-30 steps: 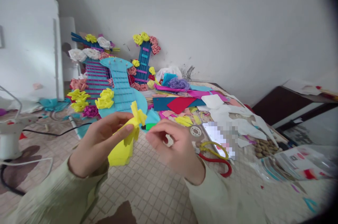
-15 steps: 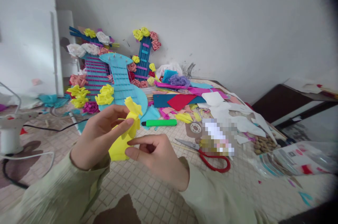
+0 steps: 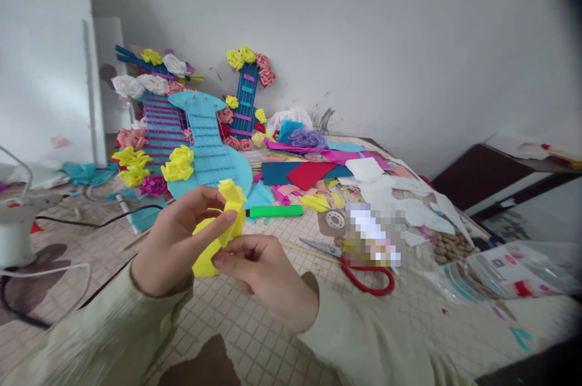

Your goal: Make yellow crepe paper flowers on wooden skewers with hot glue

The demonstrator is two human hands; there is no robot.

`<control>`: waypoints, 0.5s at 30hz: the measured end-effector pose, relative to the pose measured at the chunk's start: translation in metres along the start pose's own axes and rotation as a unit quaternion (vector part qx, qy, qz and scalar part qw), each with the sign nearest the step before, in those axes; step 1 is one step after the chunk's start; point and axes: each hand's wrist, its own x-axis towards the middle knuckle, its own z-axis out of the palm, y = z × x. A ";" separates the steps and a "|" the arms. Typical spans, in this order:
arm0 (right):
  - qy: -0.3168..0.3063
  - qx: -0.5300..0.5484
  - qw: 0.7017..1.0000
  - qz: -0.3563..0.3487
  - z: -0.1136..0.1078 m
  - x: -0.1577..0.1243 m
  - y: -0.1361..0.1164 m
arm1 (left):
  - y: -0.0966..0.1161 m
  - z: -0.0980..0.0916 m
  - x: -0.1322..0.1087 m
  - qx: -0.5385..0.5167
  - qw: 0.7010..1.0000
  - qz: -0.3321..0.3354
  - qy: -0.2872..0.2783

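Far left there's a white corded tool (image 3: 16,243) parked on the tabletop (image 3: 273,346), and next along comes the left hand (image 3: 175,243), thumb and fingers pinched around the upper half of some yellow paper (image 3: 233,216). That paper is bright lemon yellow, kinda two looks in one: the top is narrow, folded and bunched into stubby petal-ish tabs, while the bottom spreads out into a wider, smoother, flat-looking sheet. Part of it is hidden by fingers, so I can't tell how it's all joined. Long axis is steep but tilted, running from lower left to upper right, with the bunched end pointing up and the plain end down toward the left wrist. It sits right between the hands, just in front of a light blue guitar-shaped board (image 3: 213,159); can't tell if its bottom edge touches the tabletop. Right hand (image 3: 268,274) comes in from the other side, thumb and index finger gripping the paper's lower right edge. Just past that there's a green marker (image 3: 277,211) lying crosswise, then red-handled scissors (image 3: 370,286) near a pixelated patch.
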 end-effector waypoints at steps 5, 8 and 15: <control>0.014 0.012 1.000 0.006 0.001 0.000 0.002 | 0.002 0.000 0.002 -0.013 1.000 0.007 0.016; 0.027 0.023 0.999 0.000 0.002 0.000 0.003 | 0.000 -0.001 0.003 -0.016 1.000 0.010 0.024; -0.083 0.148 0.984 0.049 0.002 -0.002 0.005 | 0.003 0.001 -0.001 -0.030 0.999 -0.011 0.024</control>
